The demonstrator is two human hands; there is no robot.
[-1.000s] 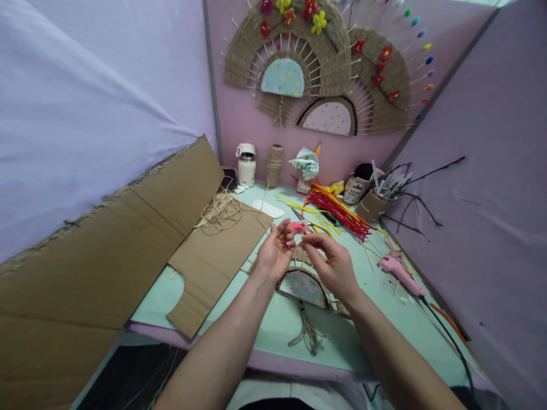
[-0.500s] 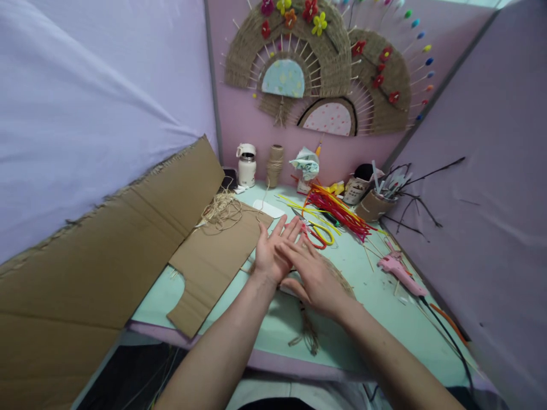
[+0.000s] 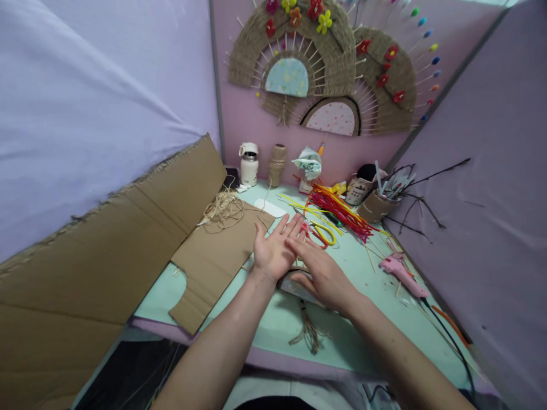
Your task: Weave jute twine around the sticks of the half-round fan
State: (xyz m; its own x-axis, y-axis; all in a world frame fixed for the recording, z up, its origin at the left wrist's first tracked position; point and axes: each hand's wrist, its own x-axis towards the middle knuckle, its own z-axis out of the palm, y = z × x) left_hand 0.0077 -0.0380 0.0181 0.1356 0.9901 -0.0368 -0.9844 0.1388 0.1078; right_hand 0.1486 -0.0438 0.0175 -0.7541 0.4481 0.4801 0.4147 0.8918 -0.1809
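Observation:
My left hand (image 3: 272, 250) is palm up above the table, its fingers stretched out and holding nothing. Across its fingers and the palm's edge lie the straight fingertips of my right hand (image 3: 327, 276), palm down. Beneath both hands rests a small half-round fan piece (image 3: 294, 286), mostly covered by them. A twine tassel (image 3: 311, 333) hangs from it toward the table's front edge. Just beyond my fingertips are scissors with yellow and red handles (image 3: 328, 233). Something small and pinkish-red shows by my left fingertips; I cannot make out what it is.
Cut cardboard (image 3: 226, 245) with tangled twine (image 3: 224, 209) lies left, beside a large cardboard sheet (image 3: 106, 245). Red and orange pipe cleaners (image 3: 342, 210) lie behind the scissors. Right is a pink glue gun (image 3: 404, 275) with a cord. A white bottle (image 3: 249, 168) and twine spool (image 3: 277, 165) stand behind.
My right hand has slid slightly outward over the left palm toward its fingers. More of the fan piece now shows between my hands. The view has shifted slightly.

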